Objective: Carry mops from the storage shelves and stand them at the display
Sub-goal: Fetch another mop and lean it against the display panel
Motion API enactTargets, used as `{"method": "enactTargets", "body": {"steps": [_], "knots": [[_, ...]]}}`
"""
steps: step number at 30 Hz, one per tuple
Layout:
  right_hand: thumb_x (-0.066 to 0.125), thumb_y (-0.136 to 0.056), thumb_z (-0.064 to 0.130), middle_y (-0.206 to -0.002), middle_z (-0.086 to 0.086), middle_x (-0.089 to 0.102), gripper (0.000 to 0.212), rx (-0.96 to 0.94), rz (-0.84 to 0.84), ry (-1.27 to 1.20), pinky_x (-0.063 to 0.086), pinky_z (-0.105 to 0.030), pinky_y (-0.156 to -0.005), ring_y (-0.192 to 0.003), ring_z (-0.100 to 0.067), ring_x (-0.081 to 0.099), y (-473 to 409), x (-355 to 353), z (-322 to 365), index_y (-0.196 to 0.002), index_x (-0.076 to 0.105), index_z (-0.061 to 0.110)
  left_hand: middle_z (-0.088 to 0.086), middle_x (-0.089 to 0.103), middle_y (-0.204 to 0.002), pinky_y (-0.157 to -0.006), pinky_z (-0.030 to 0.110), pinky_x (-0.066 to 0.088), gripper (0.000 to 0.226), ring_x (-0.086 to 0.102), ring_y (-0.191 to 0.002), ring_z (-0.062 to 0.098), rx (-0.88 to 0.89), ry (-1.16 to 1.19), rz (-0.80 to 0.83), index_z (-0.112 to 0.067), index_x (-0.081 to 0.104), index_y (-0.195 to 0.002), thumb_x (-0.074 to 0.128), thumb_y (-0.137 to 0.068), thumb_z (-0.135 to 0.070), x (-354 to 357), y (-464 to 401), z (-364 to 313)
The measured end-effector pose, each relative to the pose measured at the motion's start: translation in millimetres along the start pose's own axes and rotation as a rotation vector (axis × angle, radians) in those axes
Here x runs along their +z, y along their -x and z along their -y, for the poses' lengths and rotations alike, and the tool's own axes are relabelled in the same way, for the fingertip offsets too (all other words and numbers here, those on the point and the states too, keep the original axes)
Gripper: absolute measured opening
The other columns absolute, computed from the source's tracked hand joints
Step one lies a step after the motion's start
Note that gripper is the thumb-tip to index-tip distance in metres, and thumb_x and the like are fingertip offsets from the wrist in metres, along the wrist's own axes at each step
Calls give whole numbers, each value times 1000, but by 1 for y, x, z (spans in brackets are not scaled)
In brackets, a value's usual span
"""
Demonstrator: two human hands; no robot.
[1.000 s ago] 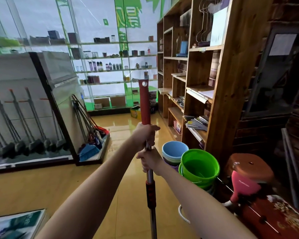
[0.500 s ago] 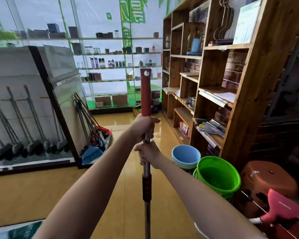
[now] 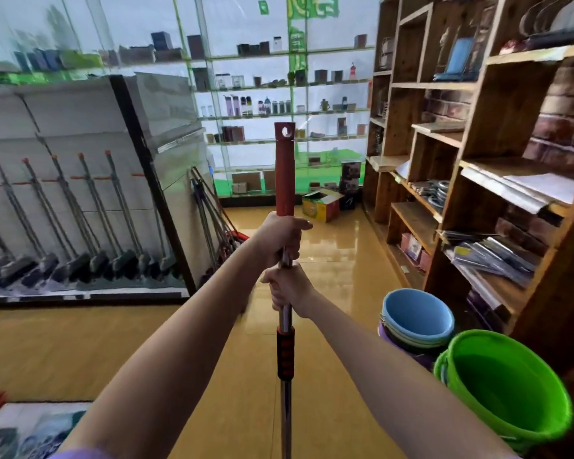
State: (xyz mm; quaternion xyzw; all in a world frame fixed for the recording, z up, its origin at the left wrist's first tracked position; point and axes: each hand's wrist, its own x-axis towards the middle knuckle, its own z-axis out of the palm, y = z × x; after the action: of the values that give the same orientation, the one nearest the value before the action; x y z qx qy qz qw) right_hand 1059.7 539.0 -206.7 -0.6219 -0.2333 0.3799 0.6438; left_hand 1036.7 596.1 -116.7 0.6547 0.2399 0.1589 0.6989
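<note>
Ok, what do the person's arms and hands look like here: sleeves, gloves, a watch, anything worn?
Both forearms are bare, and the left hand and right hand wear no gloves. No watch, bracelet or ring shows. The only clothing in view is a bit of lilac fabric at the bottom edge by the left arm, likely a short sleeve.

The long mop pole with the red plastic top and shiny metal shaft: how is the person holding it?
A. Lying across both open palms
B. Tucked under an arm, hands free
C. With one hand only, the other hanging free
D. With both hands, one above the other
D: the left hand grips the long mop pole with the red plastic top and shiny metal shaft just under the red section, and the right hand grips the metal directly below it.
</note>
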Motion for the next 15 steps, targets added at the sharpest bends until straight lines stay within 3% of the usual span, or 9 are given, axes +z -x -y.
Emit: {"method": "enactTargets", "body": {"steps": [11,15], "knots": [[49,-83,-4,-45,-3,24,34,99,137,6,20,-26,-45,-34,-17,21,-171,-22,30,-61,34,17,-3,29,-42,-46,26,23,45,24,-33,12,-31,1,-148,-19,35,-60,60,-94,-3,-31,-161,-20],[40,-93,-1,-38,0,24,58,133,266,-24,18,-20,-39,-28,-15,22,-213,-28,46,-39,42,19,-1,28,-45,-41,22,25,46,24,-33,13,-7,0,-205,-18,36,-57,60,-93,-3,-40,-198,-29]]}}
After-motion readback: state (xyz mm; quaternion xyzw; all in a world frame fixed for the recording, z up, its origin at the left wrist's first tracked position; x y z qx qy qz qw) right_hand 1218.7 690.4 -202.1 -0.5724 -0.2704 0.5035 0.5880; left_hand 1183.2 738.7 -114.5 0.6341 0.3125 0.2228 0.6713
